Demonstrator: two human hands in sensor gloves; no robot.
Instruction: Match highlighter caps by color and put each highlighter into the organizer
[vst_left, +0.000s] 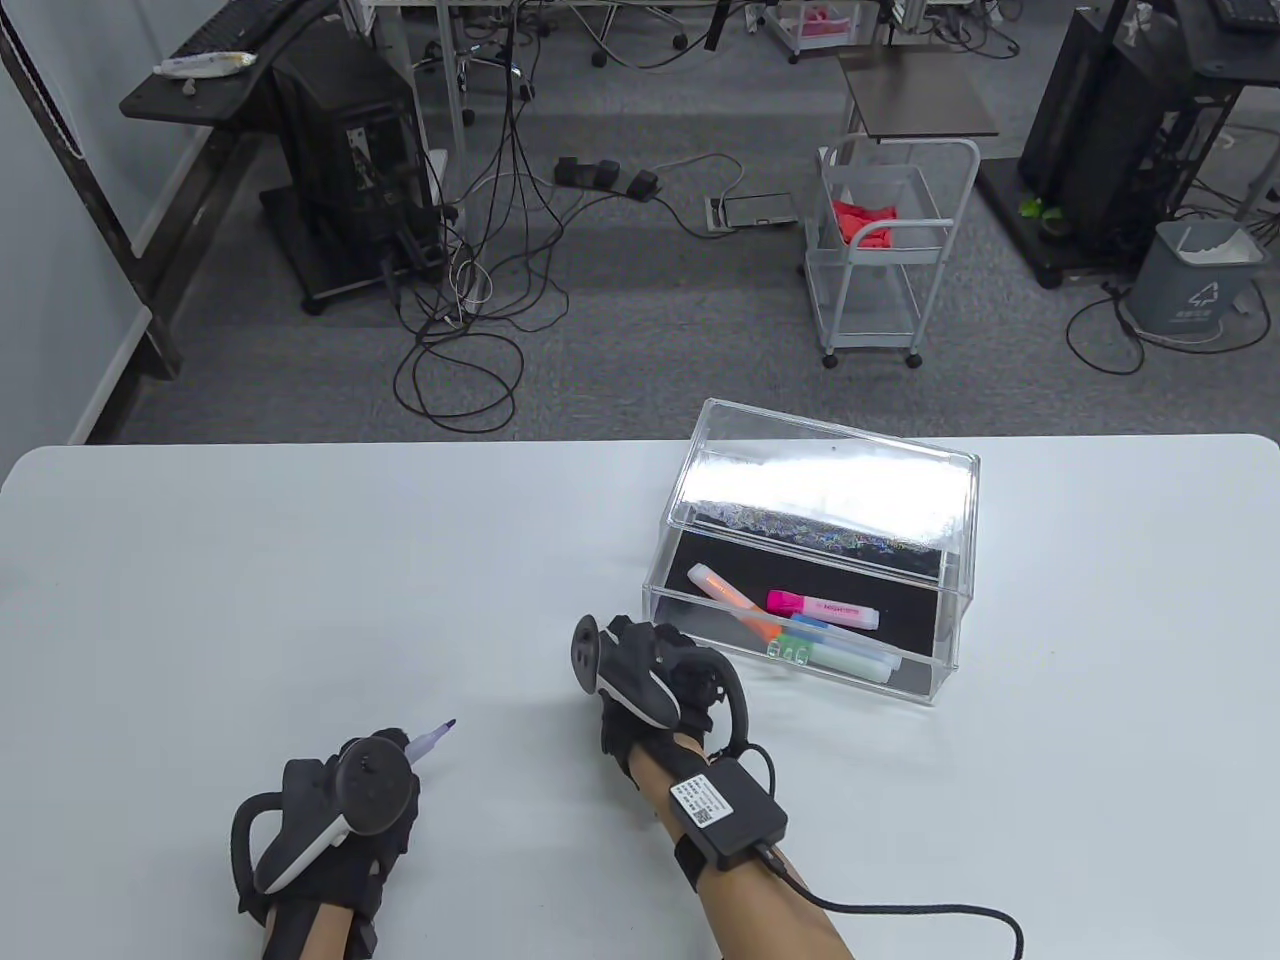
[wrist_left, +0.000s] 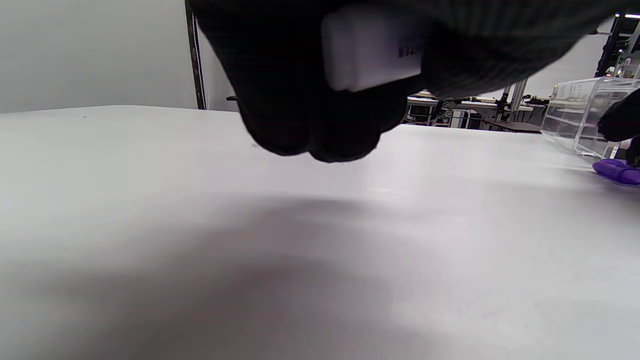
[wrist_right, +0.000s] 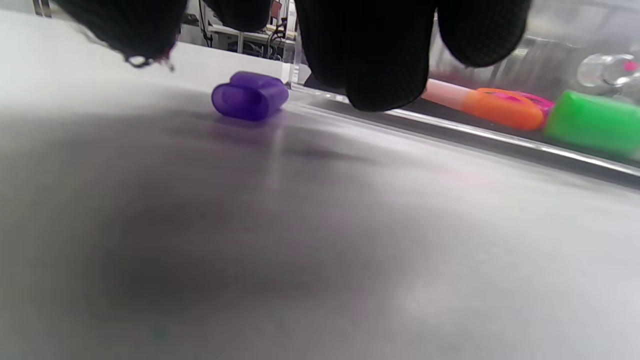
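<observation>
Near the table's front edge, the left hand (vst_left: 330, 810) is curled round an uncapped purple highlighter (vst_left: 430, 741), whose tip pokes out past the knuckles and points up and to the right; the left wrist view shows the pale barrel (wrist_left: 372, 50) gripped in the closed fingers (wrist_left: 310, 125) just above the table (vst_left: 250, 580). To its right, the right hand (vst_left: 650, 680) hangs over the table beside the organizer's near left corner, its fingers (wrist_right: 385, 60) pointing down. They hold nothing in the right wrist view, and whether they touch the tabletop cannot be told. Just beyond those fingertips lies the purple cap (wrist_right: 250, 95), loose on the table and close to the organizer's (vst_left: 960, 620) front wall, apart from the fingers; in the table view the hand hides it. The organizer is a clear box with a dark floor, standing right of centre. Inside it lie four capped highlighters: an orange one (vst_left: 735, 605) set on a slant, a pink one (vst_left: 820, 607) further back, and a blue one (vst_left: 850, 650) and a green one (vst_left: 830, 660) near the front wall. Beyond the table, a white cart (vst_left: 890, 250) and cables (vst_left: 480, 300) sit on the floor.
</observation>
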